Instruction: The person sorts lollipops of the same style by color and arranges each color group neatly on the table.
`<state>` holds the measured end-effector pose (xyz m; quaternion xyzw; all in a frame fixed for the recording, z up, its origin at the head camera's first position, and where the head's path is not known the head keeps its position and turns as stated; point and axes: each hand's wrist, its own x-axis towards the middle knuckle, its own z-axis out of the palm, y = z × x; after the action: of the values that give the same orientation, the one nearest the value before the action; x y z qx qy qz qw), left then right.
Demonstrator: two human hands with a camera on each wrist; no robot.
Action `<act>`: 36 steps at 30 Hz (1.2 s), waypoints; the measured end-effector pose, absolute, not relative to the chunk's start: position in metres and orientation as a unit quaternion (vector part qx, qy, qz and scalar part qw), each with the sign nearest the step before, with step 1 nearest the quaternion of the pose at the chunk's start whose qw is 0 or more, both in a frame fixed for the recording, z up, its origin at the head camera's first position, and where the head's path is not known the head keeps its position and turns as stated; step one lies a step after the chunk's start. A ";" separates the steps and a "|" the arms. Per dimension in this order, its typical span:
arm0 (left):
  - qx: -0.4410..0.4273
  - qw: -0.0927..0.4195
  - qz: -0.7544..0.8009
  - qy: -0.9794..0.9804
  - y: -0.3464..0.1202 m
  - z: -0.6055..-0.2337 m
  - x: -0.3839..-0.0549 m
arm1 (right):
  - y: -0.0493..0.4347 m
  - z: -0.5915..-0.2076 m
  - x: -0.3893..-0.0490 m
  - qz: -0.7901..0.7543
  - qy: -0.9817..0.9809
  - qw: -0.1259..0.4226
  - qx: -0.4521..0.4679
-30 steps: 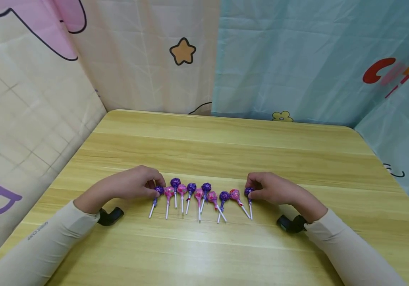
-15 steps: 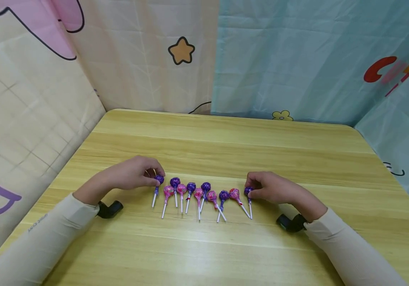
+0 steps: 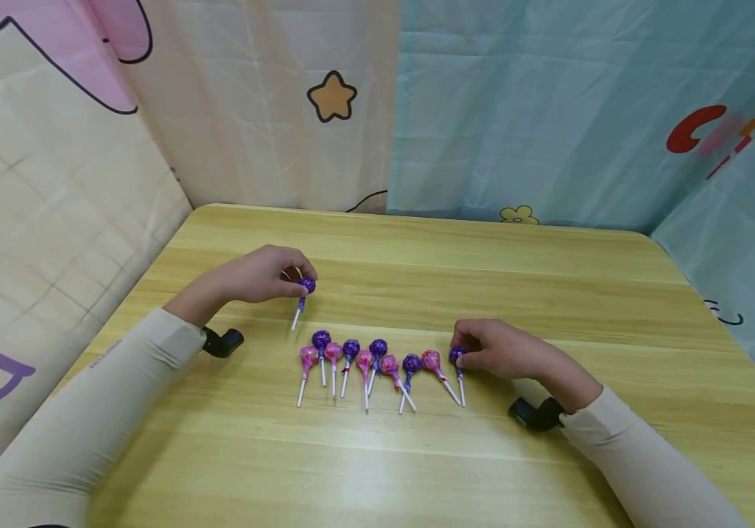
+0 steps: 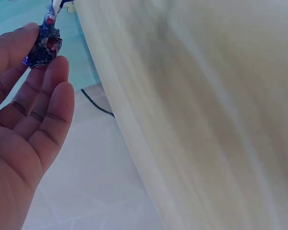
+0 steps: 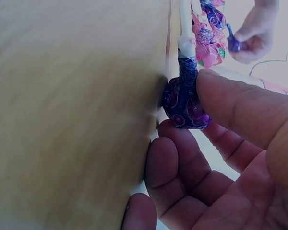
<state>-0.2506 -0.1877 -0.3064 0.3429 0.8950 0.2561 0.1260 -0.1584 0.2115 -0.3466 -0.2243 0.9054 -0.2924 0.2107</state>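
My left hand (image 3: 262, 273) pinches a purple-wrapped lollipop (image 3: 307, 285) by its candy head, behind the row, with the white stick pointing down toward me. In the left wrist view the thumb and fingertips close around the wrapped head (image 4: 44, 48). At the row's right end my right hand (image 3: 499, 347) has thumb and fingers around the head of another purple lollipop (image 3: 457, 355). The right wrist view shows that lollipop (image 5: 185, 103) against the tabletop. Between the hands lies a row of several pink and purple lollipops, among them a pink one (image 3: 308, 356) at the left end.
The wooden table (image 3: 377, 469) runs back to curtains (image 3: 523, 95) with printed shapes, and another patterned cloth (image 3: 41, 220) hangs at the left. Two sticks cross near the pink lollipop (image 3: 389, 364). Black wrist cameras (image 3: 222, 342) sit at the cuffs.
My left hand has taken the purple lollipop from the row's left end away toward the back and slightly right. The pink one beside it has turned slightly. My right hand has stayed in place.
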 end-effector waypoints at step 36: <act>0.160 0.200 0.336 0.906 -0.146 -0.341 -0.332 | 0.217 -0.345 -0.153 -0.295 0.902 0.210 -0.236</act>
<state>-0.3319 -0.1461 -0.3413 0.1602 0.9061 0.3364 0.2003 -0.1533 0.2171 -0.3451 -0.2363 0.9016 -0.2950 0.2102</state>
